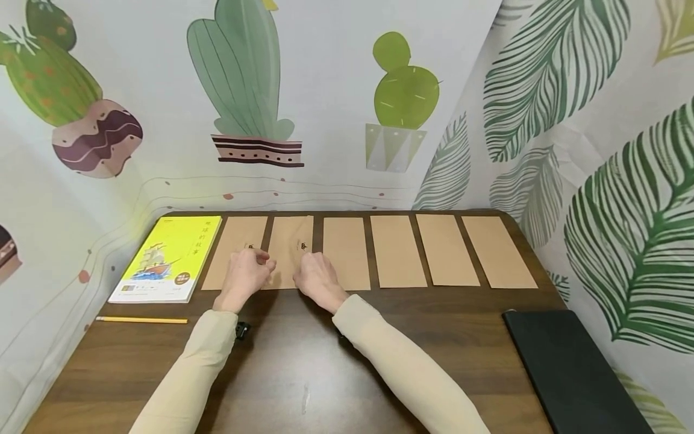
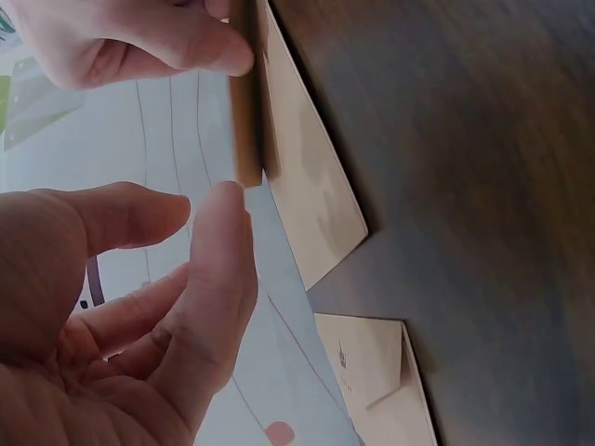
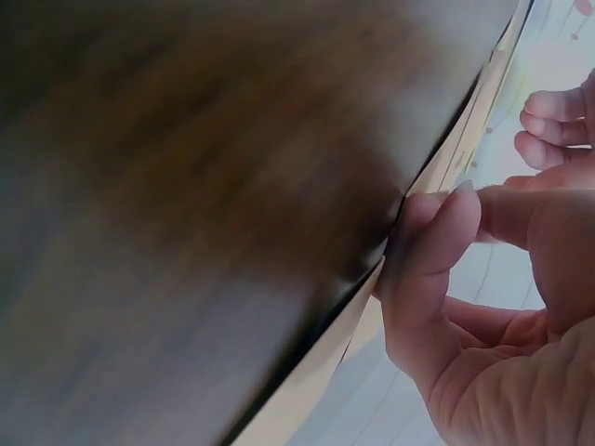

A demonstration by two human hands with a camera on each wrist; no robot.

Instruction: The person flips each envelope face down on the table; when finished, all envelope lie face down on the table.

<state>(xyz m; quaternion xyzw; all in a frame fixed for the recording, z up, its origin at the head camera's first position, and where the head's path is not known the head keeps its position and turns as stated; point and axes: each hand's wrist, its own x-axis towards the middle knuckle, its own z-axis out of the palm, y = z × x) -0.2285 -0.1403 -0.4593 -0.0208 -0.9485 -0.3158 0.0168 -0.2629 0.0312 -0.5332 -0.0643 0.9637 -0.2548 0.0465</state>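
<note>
Several brown paper envelopes lie in a row along the back of the table. Small dark prints mark the leftmost envelope (image 1: 235, 232) and the second envelope (image 1: 284, 232). At the second one's right side, my right hand (image 1: 317, 277) pinches a raised brown paper flap (image 2: 245, 139) between thumb and fingers. That flap stands almost edge-on in the left wrist view and looks blurred in the head view. My left hand (image 1: 246, 274) hovers over the gap between these two envelopes. Its fingers are loosely bent, with thumb and index finger apart and nothing between them.
Left of the row lies a yellow and white book (image 1: 170, 259) with a ship on its cover. A yellow pencil (image 1: 143, 320) lies in front of it. At the right edge is a flat black object (image 1: 575, 367). A patterned cloth (image 1: 336, 120) hangs behind the table.
</note>
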